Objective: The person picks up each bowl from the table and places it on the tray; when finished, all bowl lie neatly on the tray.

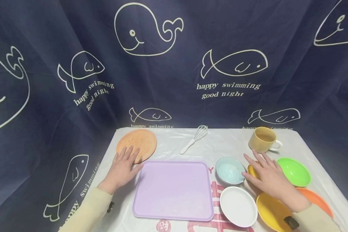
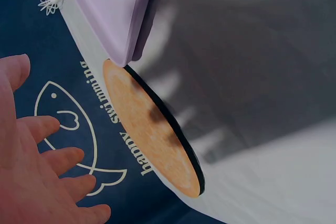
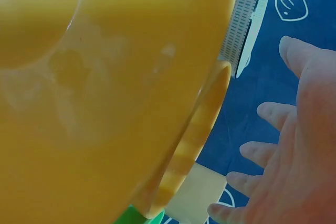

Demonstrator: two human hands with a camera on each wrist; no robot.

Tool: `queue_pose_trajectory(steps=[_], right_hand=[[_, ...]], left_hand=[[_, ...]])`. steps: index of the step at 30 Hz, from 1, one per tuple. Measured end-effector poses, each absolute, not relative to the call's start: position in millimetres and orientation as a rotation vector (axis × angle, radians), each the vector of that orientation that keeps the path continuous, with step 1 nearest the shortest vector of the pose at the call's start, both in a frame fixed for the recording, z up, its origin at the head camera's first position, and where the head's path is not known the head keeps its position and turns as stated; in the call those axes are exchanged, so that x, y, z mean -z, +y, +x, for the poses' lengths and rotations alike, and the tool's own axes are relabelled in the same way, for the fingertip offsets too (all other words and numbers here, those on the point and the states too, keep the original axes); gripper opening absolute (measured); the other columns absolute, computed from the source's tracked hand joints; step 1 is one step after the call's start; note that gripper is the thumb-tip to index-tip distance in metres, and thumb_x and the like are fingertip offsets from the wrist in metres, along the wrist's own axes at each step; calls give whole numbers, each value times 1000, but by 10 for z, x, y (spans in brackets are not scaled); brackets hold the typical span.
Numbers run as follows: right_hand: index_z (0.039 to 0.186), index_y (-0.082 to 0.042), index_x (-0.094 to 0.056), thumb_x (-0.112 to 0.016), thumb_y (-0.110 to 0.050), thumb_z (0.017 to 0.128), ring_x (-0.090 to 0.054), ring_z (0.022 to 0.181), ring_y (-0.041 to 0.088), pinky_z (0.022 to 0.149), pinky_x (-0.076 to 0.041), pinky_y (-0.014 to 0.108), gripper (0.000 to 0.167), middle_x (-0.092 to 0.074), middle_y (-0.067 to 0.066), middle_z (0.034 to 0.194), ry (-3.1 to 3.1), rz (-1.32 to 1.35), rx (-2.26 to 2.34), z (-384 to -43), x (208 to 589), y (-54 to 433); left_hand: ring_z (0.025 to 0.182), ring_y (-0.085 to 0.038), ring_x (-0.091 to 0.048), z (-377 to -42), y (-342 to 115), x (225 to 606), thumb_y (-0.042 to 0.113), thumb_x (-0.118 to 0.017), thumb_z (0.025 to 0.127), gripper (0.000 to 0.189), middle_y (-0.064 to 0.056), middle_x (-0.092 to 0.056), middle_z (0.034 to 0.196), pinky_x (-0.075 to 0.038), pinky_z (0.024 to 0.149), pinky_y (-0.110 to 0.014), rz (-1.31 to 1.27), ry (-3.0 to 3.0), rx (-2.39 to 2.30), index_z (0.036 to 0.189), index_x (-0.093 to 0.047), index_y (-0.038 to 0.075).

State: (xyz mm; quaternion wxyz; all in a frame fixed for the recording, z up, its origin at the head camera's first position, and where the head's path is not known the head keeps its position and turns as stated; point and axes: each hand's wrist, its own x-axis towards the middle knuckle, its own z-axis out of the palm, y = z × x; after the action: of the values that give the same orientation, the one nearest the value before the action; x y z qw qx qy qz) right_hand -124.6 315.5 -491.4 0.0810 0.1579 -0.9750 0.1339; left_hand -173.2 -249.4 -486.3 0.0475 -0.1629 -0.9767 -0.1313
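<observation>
My left hand (image 1: 122,170) is held with fingers spread over the near edge of a round tan mat with a dark rim (image 1: 142,141), left of a lilac rectangular tray (image 1: 174,190). In the left wrist view the fingers stand apart from the mat (image 2: 152,129). My right hand (image 1: 271,177), fingers also spread, is above the dishes on the right and holds nothing. It partly hides a small yellow dish (image 1: 252,171). A larger yellow plate (image 1: 274,209) lies under the wrist and fills much of the right wrist view.
A white-handled whisk (image 1: 194,139) lies at the back. Around the right hand are a tan mug (image 1: 262,140), a light blue bowl (image 1: 230,170), a white dish (image 1: 238,206), a green bowl (image 1: 295,172) and an orange plate (image 1: 319,200). A dark blue curtain (image 1: 185,106) hangs behind the table.
</observation>
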Motion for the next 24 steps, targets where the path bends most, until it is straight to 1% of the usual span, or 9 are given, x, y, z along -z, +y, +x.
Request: queue_pose_trajectory(steps=[8, 10, 13, 15, 17, 20, 24], right_hand=[[155, -12, -49, -67, -53, 98, -25, 145, 59, 103, -23, 82, 72, -34, 29, 161, -2939, 475, -400, -1198, 4898, 3123], [155, -11, -49, -67, -52, 99, -25, 145, 59, 103, -23, 81, 72, -34, 30, 161, -2932, 477, -407, -1188, 4892, 3126], [155, -10, -48, -67, -50, 99, -26, 144, 60, 106, -22, 79, 72, -34, 31, 160, -2907, 478, -423, -1163, 4879, 3158], [156, -9, -47, -68, -48, 99, -26, 144, 60, 109, -20, 77, 72, -32, 31, 161, -2897, 472, -445, -1137, 4870, 3195], [157, -8, -45, -69, -47, 99, -25, 145, 60, 110, -20, 75, 74, -31, 31, 162, -2892, 456, -459, -1099, 4862, 3242], [159, -8, -42, -69, -47, 99, -23, 146, 59, 113, -17, 73, 76, -29, 30, 163, -2899, 405, -483, -1020, 4853, 3336], [161, -8, -37, -73, -45, 97, -26, 144, 59, 115, -15, 73, 82, -30, 33, 161, -2900, 335, -490, -882, 4859, 3517]], left_hand=[[151, -50, -23, -1680, -2506, 4866, 47, -61, 103, 70, -25, -37, 162, -14, 116, -73, -496, -2960, 398, 159, -44, 9], [150, -51, -26, -1680, -2506, 4869, 46, -62, 102, 69, -26, -39, 160, -17, 115, -72, -505, -2943, 392, 158, -45, 8], [146, -51, -35, -1692, -2503, 4884, 40, -65, 102, 67, -27, -44, 156, -22, 115, -70, -530, -2911, 389, 156, -47, 5], [140, -51, -43, -1695, -2506, 4897, 34, -67, 101, 64, -28, -50, 150, -28, 113, -68, -543, -2890, 403, 154, -48, 3], [132, -50, -51, -1691, -2512, 4908, 28, -69, 100, 61, -28, -57, 141, -36, 108, -66, -544, -2879, 420, 152, -51, 1], [122, -47, -59, -1675, -2531, 4932, 23, -70, 99, 56, -25, -64, 130, -44, 99, -63, -516, -2889, 439, 147, -55, -1], [97, -36, -68, -1632, -2564, 4964, 17, -71, 97, 46, -16, -71, 107, -52, 87, -55, -454, -2939, 501, 137, -63, -4]])
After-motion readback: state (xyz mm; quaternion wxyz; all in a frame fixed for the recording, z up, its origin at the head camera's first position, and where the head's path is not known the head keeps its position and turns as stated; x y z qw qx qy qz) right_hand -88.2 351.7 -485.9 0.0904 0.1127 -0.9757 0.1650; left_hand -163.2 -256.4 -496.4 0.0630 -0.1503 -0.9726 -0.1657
